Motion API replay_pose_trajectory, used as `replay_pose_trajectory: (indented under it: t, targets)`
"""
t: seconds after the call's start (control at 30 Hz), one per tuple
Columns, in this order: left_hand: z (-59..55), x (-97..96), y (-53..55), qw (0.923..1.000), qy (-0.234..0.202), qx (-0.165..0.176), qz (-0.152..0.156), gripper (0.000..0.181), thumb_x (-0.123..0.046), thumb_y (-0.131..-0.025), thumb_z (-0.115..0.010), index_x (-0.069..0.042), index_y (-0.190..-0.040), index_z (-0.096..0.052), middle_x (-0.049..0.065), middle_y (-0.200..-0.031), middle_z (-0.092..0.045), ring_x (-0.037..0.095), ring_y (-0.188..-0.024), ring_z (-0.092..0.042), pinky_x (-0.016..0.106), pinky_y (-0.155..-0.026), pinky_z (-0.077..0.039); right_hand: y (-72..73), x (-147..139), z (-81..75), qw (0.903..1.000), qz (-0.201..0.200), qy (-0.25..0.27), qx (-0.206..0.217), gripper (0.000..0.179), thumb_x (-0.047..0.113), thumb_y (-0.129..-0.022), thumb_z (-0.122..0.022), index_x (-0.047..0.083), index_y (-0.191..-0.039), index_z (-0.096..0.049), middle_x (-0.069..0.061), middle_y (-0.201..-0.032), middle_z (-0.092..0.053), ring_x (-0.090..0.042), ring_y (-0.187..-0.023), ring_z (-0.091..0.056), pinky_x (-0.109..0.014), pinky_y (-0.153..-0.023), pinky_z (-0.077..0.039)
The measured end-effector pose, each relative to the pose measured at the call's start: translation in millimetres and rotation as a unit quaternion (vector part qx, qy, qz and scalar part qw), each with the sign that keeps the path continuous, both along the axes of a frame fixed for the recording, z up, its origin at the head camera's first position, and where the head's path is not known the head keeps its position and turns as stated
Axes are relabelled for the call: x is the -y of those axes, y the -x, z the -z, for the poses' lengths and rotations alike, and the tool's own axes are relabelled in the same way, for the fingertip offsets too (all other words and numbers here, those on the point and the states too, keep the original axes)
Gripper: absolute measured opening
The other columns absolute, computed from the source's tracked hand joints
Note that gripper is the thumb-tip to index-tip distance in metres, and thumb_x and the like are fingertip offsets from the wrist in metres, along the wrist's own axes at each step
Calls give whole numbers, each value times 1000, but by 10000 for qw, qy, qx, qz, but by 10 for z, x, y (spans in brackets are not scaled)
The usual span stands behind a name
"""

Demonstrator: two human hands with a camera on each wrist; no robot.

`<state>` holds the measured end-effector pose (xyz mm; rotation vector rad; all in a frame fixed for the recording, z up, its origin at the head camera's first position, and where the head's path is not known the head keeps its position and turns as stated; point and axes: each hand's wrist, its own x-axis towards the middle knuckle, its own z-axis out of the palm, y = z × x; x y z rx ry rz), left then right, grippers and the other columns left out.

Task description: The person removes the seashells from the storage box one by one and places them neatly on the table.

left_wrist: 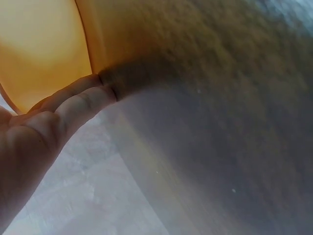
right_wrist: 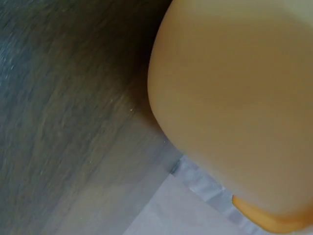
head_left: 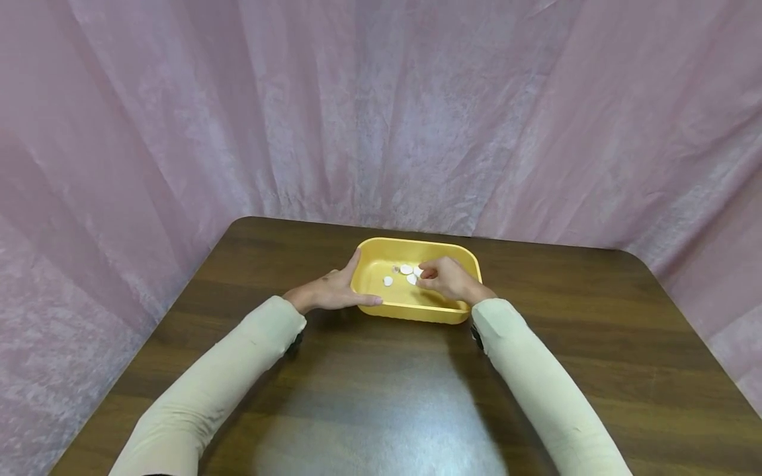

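A yellow rectangular tub [head_left: 372, 248] sits toward the table's far edge in the head view. My left hand [head_left: 336, 289] spreads around its left front corner, thumb along the front rim. The left wrist view shows the straight fingers [left_wrist: 80, 100] touching the tub's outer wall [left_wrist: 100, 29]. My right hand [head_left: 454, 279] reaches inside over the right half, fingers bent down beside several small white rounded pieces [head_left: 407, 270]. Whether it pinches one is hidden. One white piece [head_left: 387, 281] lies apart to the left, and a greyish bit [head_left: 395, 269] is near the others.
Around the tub is a dark brown wooden table [head_left: 381, 383] with a glossy patch of light in front. Pink velvety curtains [head_left: 381, 119] hang behind and beside it. A blurred tan surface [right_wrist: 234, 98] fills much of the right wrist view.
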<state>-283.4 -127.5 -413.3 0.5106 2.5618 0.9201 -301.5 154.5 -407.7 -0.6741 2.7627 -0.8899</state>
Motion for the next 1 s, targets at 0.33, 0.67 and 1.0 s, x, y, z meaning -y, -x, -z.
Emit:
replay_pose_trajectory:
  t: [0.33,0.67,1.0]
  targets:
    - [-4,13,-3,10000,14,13,24,131,-70,-77,-71,-18,-159,17,20,-122,-58,26,-98,-57,43,-92,-44,47,85,27,9998,30,-124,142,48,12,-92,-72,-13,-130,-58,-18,-107,-72,-29,-100,-67,-38,-90,-51]
    - [-13,4,-16,9999,2,105,-8,131,-71,-77,-71,-20,-159,16,26,-135,-52,26,-106,-55,44,-97,-42,76,154,34,9986,-115,-512,4,39,11,-91,-73,-10,-124,-65,-16,-100,-73,-23,-91,-65,-35,-83,-51]
    - [-16,12,2,9999,-48,92,-31,130,-70,-77,-72,-20,-159,15,24,-132,-54,26,-104,-55,43,-96,-42,106,202,28,9976,47,-690,71,14,11,-91,-75,1,-101,-76,-7,-94,-73,-18,-88,-64,-33,-82,-51]
